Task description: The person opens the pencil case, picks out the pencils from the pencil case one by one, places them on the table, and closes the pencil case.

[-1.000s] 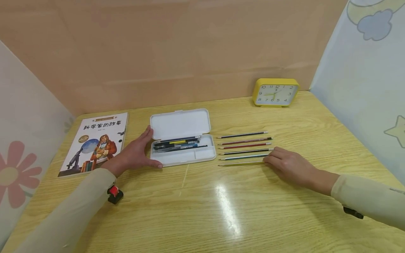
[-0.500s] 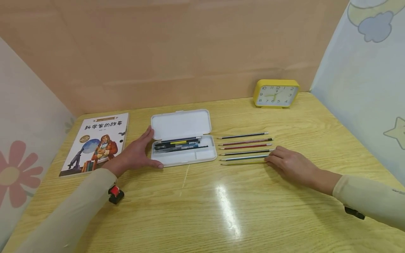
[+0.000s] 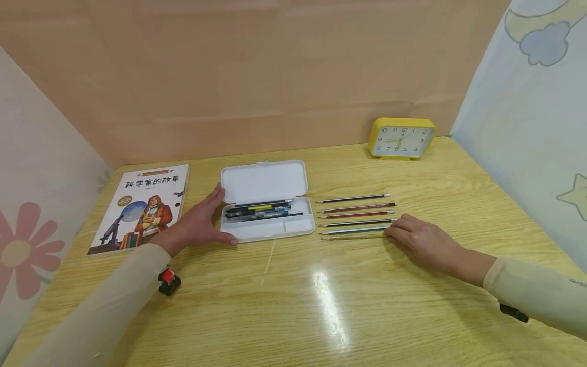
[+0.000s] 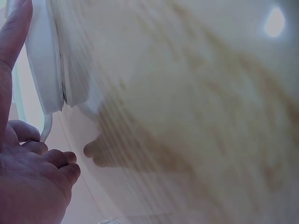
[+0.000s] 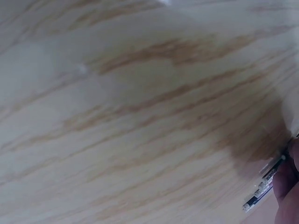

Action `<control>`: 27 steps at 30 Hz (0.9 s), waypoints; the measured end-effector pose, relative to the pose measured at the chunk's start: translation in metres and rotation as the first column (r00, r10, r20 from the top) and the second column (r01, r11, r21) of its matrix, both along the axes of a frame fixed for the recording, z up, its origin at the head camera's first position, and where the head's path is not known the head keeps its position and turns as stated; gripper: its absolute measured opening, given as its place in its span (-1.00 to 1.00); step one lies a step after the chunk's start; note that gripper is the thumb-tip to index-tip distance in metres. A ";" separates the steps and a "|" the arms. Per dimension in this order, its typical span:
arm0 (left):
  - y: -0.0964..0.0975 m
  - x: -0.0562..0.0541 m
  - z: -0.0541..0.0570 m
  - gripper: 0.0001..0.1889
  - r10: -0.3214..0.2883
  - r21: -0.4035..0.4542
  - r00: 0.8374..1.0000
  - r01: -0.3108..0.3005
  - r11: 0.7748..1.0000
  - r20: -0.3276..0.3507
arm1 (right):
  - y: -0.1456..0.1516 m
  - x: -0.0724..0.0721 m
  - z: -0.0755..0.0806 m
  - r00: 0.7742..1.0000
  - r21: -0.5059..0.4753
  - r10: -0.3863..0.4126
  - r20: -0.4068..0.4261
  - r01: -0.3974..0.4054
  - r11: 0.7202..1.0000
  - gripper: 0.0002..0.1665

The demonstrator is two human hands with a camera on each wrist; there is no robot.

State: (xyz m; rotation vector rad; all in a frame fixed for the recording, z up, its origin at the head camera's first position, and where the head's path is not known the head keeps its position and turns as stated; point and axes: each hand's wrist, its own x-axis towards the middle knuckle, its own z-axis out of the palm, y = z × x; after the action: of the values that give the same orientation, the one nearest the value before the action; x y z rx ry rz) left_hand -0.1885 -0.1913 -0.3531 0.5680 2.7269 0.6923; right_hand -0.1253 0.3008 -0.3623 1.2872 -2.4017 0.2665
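Observation:
My left hand [image 3: 197, 224] rests at the left end of an open white pencil case [image 3: 300, 225]. Its thumb lies along the case's front edge, and a fingertip touches near the lid's left side. Several pens [image 3: 259, 210] lie in the case. To the right, several sharpened pencils [image 3: 357, 209] lie side by side, tips pointing left. My right hand [image 3: 422, 242] pinches the right end of the nearest pencil, a yellowish one [image 3: 353, 237]; the fingers hide that end. In the right wrist view, pencil ends [image 5: 259, 190] show beside the fingertips [image 5: 282, 184].
A yellow clock [image 3: 402, 138] stands at the back right of the wooden table [image 3: 275, 306]. An illustrated book [image 3: 137, 209] lies at the left, beside my left forearm. Walls enclose the table at the back and both sides.
The nearest pencil has shifted slightly right and closer to its neighbour, with my right hand on its end. My left hand has stayed at the pencil case. The head view has tilted slightly.

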 end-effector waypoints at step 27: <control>0.001 0.000 -0.002 0.43 0.019 -0.016 1.000 -0.019 1.000 0.003 | -0.055 -0.021 0.014 0.988 -0.069 0.149 -0.047 -0.152 0.986 -0.60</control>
State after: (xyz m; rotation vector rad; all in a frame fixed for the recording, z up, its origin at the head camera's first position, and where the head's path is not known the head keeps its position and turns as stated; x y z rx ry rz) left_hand -0.1888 -0.1903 -0.3546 0.5380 2.7352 0.6751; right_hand -0.1459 0.2460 -0.3486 1.4287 -2.2417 0.3631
